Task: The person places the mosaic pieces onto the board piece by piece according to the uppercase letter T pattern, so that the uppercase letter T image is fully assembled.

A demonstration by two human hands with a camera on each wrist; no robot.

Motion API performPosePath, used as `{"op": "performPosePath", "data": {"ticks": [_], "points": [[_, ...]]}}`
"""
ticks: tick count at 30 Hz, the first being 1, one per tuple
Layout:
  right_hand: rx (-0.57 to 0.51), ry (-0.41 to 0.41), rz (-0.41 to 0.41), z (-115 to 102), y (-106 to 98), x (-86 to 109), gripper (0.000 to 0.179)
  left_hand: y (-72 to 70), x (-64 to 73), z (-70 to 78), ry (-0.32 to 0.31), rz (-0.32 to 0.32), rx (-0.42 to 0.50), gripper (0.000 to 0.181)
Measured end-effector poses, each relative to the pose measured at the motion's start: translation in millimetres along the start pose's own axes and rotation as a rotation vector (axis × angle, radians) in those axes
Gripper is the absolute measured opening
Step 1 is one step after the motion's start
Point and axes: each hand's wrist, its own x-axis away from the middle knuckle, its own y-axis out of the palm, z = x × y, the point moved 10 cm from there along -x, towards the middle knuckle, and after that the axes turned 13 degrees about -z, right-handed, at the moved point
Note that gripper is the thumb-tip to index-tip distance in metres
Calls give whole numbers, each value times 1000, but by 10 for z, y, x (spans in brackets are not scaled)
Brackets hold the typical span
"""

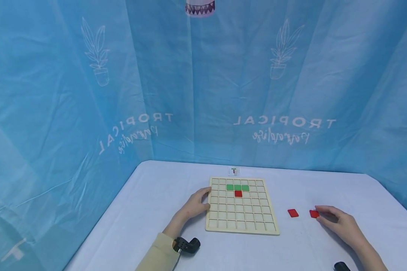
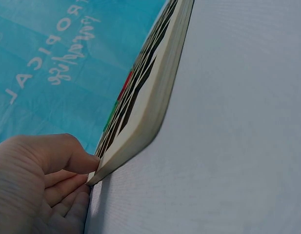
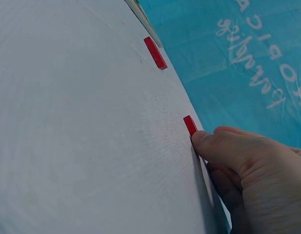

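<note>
A pale wooden grid board (image 1: 242,210) lies flat on the table. Three green tiles (image 1: 237,187) fill cells in a row near its far side, and one red tile (image 1: 238,194) sits directly below the middle one. My left hand (image 1: 193,205) holds the board's left edge; in the left wrist view the thumb (image 2: 82,158) bears on the rim. To the right of the board, my right hand (image 1: 340,222) pinches a second red tile (image 1: 314,213) by its right side, at table level. Another red tile (image 1: 293,213) lies between that hand and the board.
Behind the board, a small printed card (image 1: 234,171) shows a grid with a T-shaped pattern. A white cloth covers the table (image 1: 149,203). Blue curtains (image 1: 203,86) stand along the back and left side.
</note>
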Motion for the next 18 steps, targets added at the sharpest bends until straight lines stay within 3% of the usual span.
{"op": "performPosePath", "data": {"ticks": [7,12,18], "points": [[-21,-1,28,-2,-47,2,51,-4,4,4,1,-2,-1,70],[-55,26,93,-24,-184,4,54,-13,6,17,14,-3,11,70],[-110,25,105,-125,-310,22,54,-5,-2,5,17,-8,16,70]]}}
